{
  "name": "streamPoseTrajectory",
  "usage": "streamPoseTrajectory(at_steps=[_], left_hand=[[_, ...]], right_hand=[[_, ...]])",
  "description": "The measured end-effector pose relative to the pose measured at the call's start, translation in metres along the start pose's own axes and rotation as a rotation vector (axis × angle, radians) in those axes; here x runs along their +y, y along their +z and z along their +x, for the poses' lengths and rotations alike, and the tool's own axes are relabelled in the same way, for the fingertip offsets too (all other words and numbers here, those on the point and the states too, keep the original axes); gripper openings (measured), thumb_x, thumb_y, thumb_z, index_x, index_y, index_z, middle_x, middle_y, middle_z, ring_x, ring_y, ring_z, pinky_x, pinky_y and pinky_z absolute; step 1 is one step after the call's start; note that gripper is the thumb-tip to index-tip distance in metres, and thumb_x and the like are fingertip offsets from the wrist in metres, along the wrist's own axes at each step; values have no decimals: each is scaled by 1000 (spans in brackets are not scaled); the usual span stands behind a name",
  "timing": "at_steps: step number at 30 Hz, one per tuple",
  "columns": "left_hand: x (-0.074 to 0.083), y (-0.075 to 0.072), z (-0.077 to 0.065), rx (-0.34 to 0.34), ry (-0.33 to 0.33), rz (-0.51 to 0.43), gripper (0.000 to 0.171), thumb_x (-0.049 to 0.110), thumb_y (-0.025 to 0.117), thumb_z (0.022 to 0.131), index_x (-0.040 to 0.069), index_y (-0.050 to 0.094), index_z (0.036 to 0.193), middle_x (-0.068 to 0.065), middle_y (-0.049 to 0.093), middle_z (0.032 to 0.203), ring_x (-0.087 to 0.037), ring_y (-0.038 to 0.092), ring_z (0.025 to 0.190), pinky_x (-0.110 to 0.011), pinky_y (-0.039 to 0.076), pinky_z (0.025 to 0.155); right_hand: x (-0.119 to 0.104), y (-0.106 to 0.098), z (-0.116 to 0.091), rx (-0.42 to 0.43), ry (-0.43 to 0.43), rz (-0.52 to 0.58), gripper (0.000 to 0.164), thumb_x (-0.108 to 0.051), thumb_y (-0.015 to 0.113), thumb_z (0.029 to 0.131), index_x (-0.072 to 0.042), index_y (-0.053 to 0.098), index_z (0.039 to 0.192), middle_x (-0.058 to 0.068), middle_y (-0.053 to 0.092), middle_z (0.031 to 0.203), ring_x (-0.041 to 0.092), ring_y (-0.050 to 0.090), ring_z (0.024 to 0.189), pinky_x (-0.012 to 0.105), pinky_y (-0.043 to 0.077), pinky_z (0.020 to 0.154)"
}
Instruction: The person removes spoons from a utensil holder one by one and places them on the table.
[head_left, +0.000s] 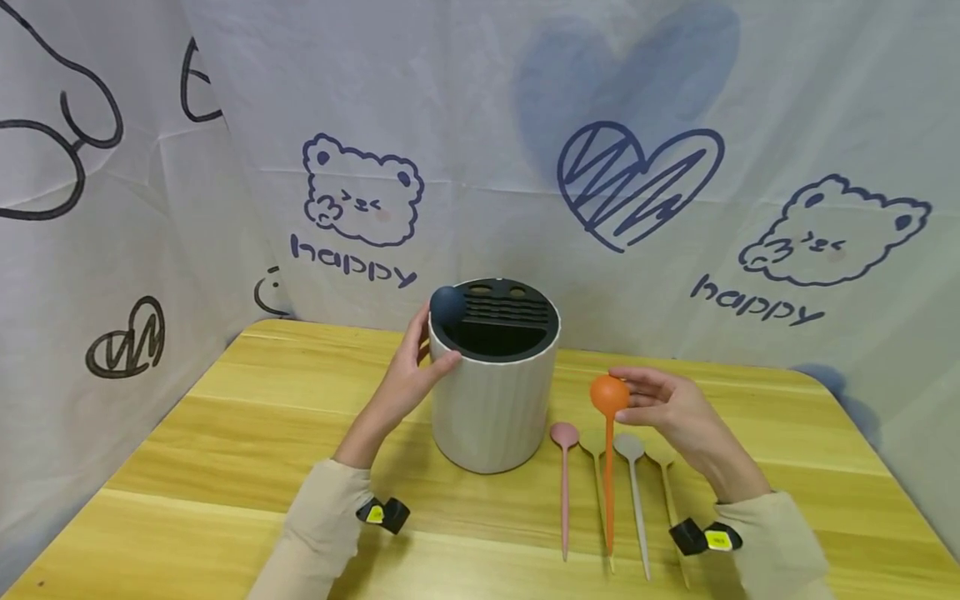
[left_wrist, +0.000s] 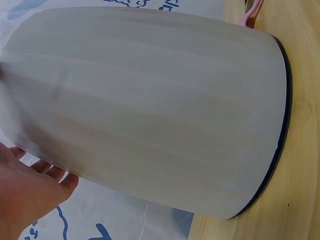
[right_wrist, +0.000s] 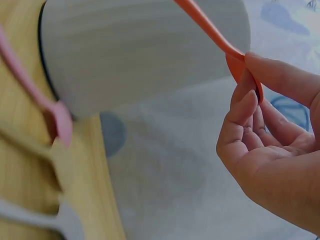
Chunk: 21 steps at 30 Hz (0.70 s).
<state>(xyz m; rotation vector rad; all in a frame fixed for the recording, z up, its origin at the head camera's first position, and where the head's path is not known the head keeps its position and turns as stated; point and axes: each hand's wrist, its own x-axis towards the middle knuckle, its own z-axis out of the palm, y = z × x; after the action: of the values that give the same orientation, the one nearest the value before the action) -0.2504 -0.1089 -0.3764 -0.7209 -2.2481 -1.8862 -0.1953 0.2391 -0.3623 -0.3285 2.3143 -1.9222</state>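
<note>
My left hand (head_left: pixel 410 372) holds the side of a white ribbed utensil holder (head_left: pixel 491 417), thumb at the front near its rim and fingers round the left side. The holder stands upright, with a dark slotted insert (head_left: pixel 506 308) in its top. A dark blue spoon (head_left: pixel 448 307) stands in it, bowl uppermost; its handle is hidden inside. To the right, my right hand (head_left: pixel 675 412) pinches an orange spoon (head_left: pixel 609 396) by its bowl, seen also in the right wrist view (right_wrist: pixel 212 32). The orange handle points down, above the table and apart from the holder.
Below the right hand, a pink spoon (head_left: pixel 565 435), a yellowish spoon (head_left: pixel 595 443), a pale grey spoon (head_left: pixel 629 447) and another yellowish spoon (head_left: pixel 662 454) lie side by side on the wooden table (head_left: pixel 225 467). A printed cloth (head_left: pixel 480 100) hangs behind.
</note>
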Motion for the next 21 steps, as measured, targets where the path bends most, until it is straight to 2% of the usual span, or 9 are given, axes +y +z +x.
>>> streamPoseTrajectory(at_steps=[7, 15, 21], left_hand=[[0, 0, 0, 0, 6, -3, 93, 52, 63, 87, 14, 14, 156, -8, 13, 160, -30, 17, 144, -52, 20, 113], [0, 1, 2, 6, 4, 5, 90, 51, 62, 87, 15, 15, 155, -7, 14, 160, -29, 18, 144, -51, 21, 113], [0, 1, 0, 7, 3, -3, 91, 49, 63, 88, 14, 14, 156, -8, 13, 160, -30, 17, 144, -51, 21, 113]], right_hand=[[17, -29, -2, -39, 34, 20, 62, 2, 69, 84, 14, 40, 138, 2, 65, 115, 14, 63, 101, 26, 52, 86], [24, -50, -6, -36, 25, 47, 54, 3, 68, 84, 6, 50, 135, -4, 65, 113, 13, 62, 102, 25, 52, 86], [29, -59, -11, -14, 69, -14, 62, 0, 70, 84, 13, 42, 138, -4, 63, 113, 11, 60, 101, 24, 52, 86]])
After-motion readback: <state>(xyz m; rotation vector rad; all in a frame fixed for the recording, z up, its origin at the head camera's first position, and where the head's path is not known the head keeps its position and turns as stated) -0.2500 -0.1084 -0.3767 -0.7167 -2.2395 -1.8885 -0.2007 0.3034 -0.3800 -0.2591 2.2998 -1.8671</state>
